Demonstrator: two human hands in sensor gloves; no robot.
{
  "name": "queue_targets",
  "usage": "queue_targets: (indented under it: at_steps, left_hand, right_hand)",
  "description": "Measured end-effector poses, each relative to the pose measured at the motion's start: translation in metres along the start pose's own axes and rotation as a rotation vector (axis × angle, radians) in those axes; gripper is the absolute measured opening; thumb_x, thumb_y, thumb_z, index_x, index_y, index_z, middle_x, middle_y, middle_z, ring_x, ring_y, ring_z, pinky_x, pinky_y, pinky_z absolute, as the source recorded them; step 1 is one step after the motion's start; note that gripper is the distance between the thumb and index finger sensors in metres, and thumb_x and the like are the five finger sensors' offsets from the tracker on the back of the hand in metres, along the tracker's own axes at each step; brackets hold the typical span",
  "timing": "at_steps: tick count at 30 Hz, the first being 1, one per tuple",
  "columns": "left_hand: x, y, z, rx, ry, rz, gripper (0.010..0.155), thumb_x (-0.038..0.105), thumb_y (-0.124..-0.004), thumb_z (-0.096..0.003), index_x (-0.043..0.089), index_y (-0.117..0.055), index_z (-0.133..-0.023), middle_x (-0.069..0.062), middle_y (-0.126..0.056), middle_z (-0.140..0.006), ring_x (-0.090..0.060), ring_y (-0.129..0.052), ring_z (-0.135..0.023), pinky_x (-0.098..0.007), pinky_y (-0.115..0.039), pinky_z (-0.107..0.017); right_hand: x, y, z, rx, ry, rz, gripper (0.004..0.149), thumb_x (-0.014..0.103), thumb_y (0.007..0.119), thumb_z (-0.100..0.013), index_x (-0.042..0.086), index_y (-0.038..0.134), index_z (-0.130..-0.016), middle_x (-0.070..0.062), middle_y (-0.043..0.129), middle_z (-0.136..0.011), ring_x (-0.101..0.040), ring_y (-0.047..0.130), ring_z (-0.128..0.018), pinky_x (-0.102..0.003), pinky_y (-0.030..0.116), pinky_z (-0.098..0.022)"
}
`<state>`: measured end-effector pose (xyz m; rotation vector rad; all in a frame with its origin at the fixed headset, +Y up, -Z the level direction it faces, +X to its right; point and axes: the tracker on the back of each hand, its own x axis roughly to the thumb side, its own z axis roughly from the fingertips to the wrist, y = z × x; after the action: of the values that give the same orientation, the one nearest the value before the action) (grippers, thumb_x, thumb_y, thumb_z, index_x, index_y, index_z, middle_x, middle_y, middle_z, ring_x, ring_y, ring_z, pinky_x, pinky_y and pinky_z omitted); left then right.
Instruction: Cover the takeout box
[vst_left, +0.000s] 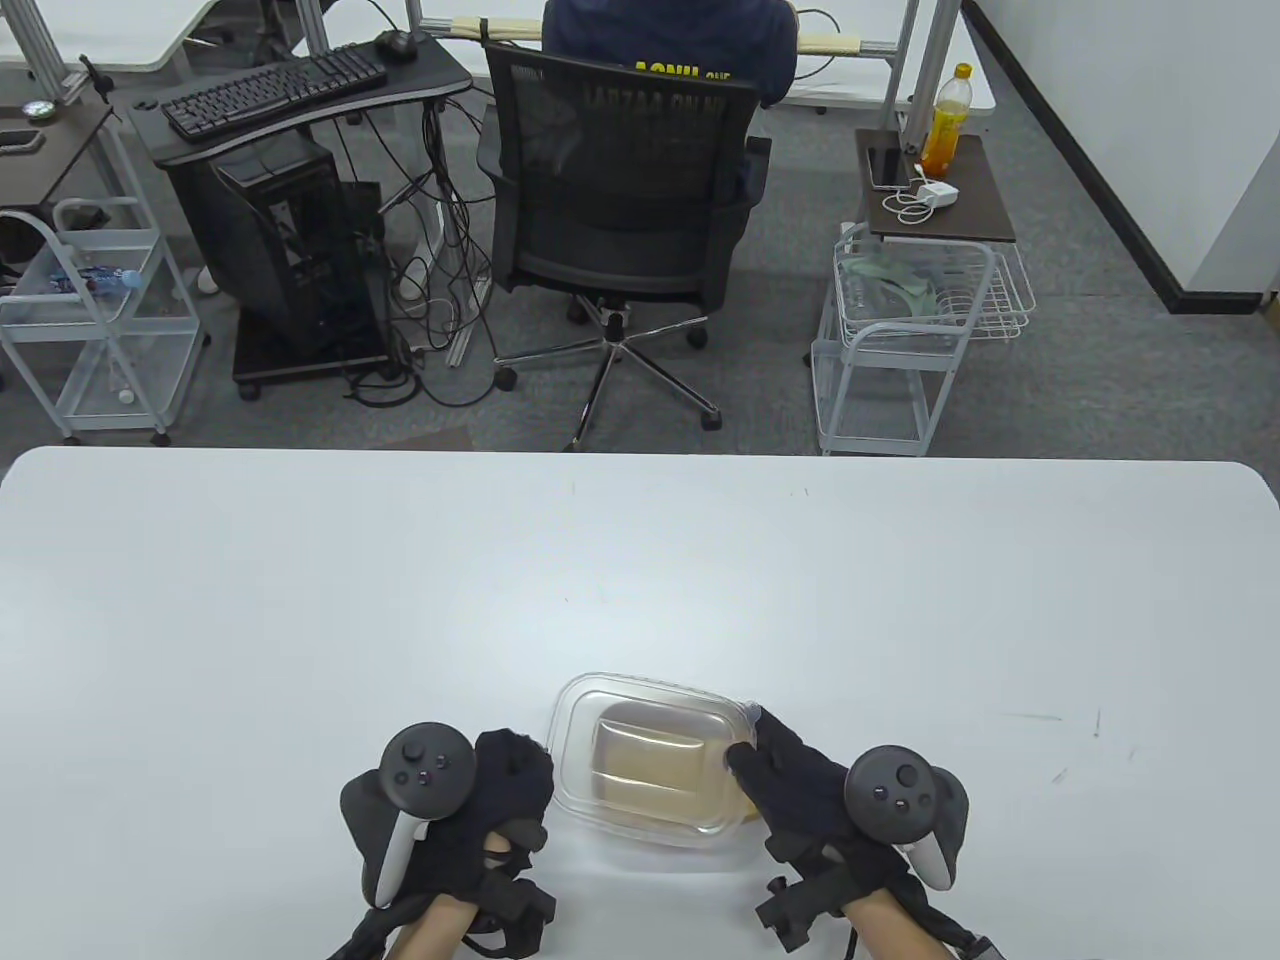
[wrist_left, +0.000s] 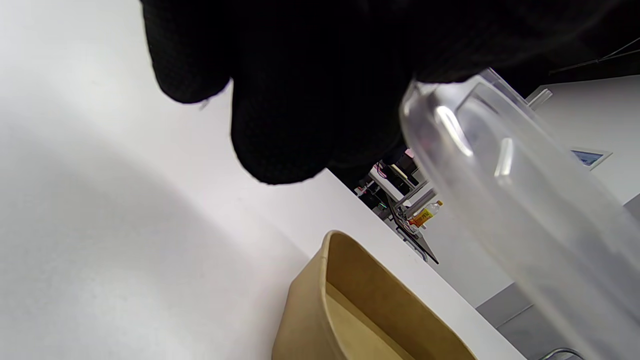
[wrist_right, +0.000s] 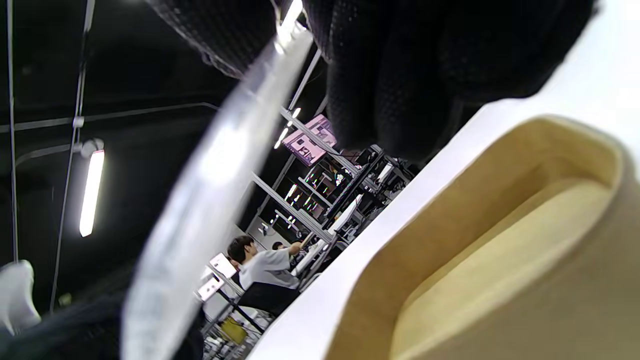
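A clear plastic lid (vst_left: 650, 700) hangs over a brown paper takeout box (vst_left: 655, 765), which shows through it near the table's front edge. My left hand (vst_left: 525, 775) holds the lid's left edge and my right hand (vst_left: 750, 755) holds its right edge. In the left wrist view the lid (wrist_left: 525, 210) is tilted, with a gap above the open box (wrist_left: 360, 310), and my gloved fingers (wrist_left: 280, 125) are at its rim. In the right wrist view the lid (wrist_right: 200, 200) sits edge-on, clear of the box (wrist_right: 500, 260), under my fingers (wrist_right: 400, 75).
The white table (vst_left: 300, 600) stretches wide to the left, right and far side of the box. Beyond its far edge are an office chair (vst_left: 620, 200) with a seated person, a computer desk (vst_left: 290, 100) and wire carts (vst_left: 900, 320).
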<state>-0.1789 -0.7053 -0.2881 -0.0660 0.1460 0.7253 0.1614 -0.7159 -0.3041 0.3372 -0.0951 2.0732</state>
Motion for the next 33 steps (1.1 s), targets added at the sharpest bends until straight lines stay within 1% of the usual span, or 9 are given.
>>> queue_targets:
  at_steps: [2, 7, 9, 12, 14, 16, 22, 27, 33]
  left_hand:
    - [0.0, -0.002, 0.0, -0.002, -0.001, -0.013, 0.04, 0.055, -0.08, -0.0389, 0.03, -0.081, -0.071, 0.014, -0.104, -0.056, -0.008, -0.108, -0.046, -0.034, -0.083, -0.054]
    - [0.0, -0.004, 0.001, -0.019, -0.018, -0.019, 0.04, 0.056, -0.078, -0.039, 0.032, -0.081, -0.071, 0.015, -0.103, -0.057, -0.007, -0.107, -0.048, -0.033, -0.081, -0.056]
    - [0.0, -0.005, 0.001, -0.019, -0.026, -0.032, 0.04, 0.057, -0.078, -0.039, 0.034, -0.08, -0.071, 0.016, -0.102, -0.058, -0.007, -0.106, -0.051, -0.033, -0.08, -0.058]
    - [0.001, -0.007, 0.002, 0.005, -0.056, -0.048, 0.04, 0.058, -0.078, -0.0395, 0.036, -0.08, -0.074, 0.017, -0.102, -0.063, -0.008, -0.105, -0.057, -0.034, -0.077, -0.062]
    - [0.002, -0.007, 0.002, 0.035, -0.075, -0.09, 0.043, 0.059, -0.077, -0.0399, 0.038, -0.079, -0.078, 0.017, -0.101, -0.07, -0.008, -0.103, -0.065, -0.035, -0.074, -0.066]
    - [0.003, -0.006, 0.004, 0.084, -0.099, -0.165, 0.05, 0.062, -0.075, -0.0395, 0.038, -0.076, -0.084, 0.016, -0.098, -0.079, -0.01, -0.1, -0.074, -0.037, -0.07, -0.07]
    - [0.002, -0.007, 0.004, 0.15, -0.139, -0.29, 0.065, 0.068, -0.07, -0.0389, 0.041, -0.065, -0.097, 0.014, -0.082, -0.105, -0.012, -0.082, -0.1, -0.039, -0.052, -0.081]
    - [-0.003, -0.008, -0.001, 0.152, -0.146, -0.357, 0.07, 0.072, -0.065, -0.0373, 0.046, -0.057, -0.102, 0.017, -0.066, -0.117, -0.011, -0.063, -0.113, -0.037, -0.037, -0.085]
    - [-0.01, -0.009, -0.007, 0.132, -0.125, -0.397, 0.074, 0.076, -0.061, -0.0348, 0.051, -0.05, -0.104, 0.021, -0.05, -0.122, -0.007, -0.043, -0.12, -0.033, -0.026, -0.085]
  right_hand:
    - [-0.005, -0.003, -0.002, 0.029, 0.025, -0.073, 0.055, 0.033, 0.08, -0.057, -0.011, 0.081, -0.09, -0.015, 0.108, -0.055, -0.03, 0.107, -0.039, -0.046, 0.091, -0.024]
    - [-0.019, -0.008, -0.007, 0.135, 0.073, -0.246, 0.053, 0.033, 0.082, -0.056, -0.01, 0.084, -0.087, -0.013, 0.108, -0.052, -0.029, 0.107, -0.036, -0.045, 0.092, -0.022]
    - [-0.021, -0.009, -0.009, 0.161, 0.08, -0.273, 0.052, 0.032, 0.083, -0.056, -0.01, 0.085, -0.086, -0.013, 0.108, -0.053, -0.029, 0.107, -0.036, -0.045, 0.092, -0.022]
    - [-0.023, -0.012, -0.01, 0.164, 0.078, -0.276, 0.05, 0.032, 0.083, -0.056, -0.009, 0.085, -0.085, -0.013, 0.108, -0.053, -0.029, 0.107, -0.037, -0.045, 0.092, -0.022]
    - [-0.022, -0.014, -0.01, 0.154, 0.075, -0.274, 0.05, 0.032, 0.083, -0.056, -0.009, 0.085, -0.084, -0.013, 0.108, -0.053, -0.029, 0.107, -0.037, -0.045, 0.092, -0.022]
    - [-0.023, -0.018, -0.01, 0.136, 0.077, -0.265, 0.05, 0.031, 0.083, -0.056, -0.009, 0.085, -0.084, -0.014, 0.108, -0.053, -0.03, 0.107, -0.037, -0.045, 0.091, -0.023]
    - [-0.025, -0.029, -0.008, 0.07, 0.077, -0.261, 0.048, 0.031, 0.083, -0.055, -0.008, 0.085, -0.084, -0.015, 0.107, -0.056, -0.031, 0.106, -0.04, -0.047, 0.091, -0.025]
    - [-0.021, -0.037, -0.007, 0.02, 0.025, -0.222, 0.046, 0.029, 0.085, -0.054, -0.005, 0.084, -0.085, -0.017, 0.106, -0.064, -0.035, 0.105, -0.047, -0.049, 0.09, -0.029]
    - [-0.008, -0.048, -0.002, -0.085, -0.109, -0.093, 0.042, 0.026, 0.089, -0.052, 0.003, 0.083, -0.087, -0.016, 0.102, -0.076, -0.039, 0.103, -0.059, -0.052, 0.089, -0.037]
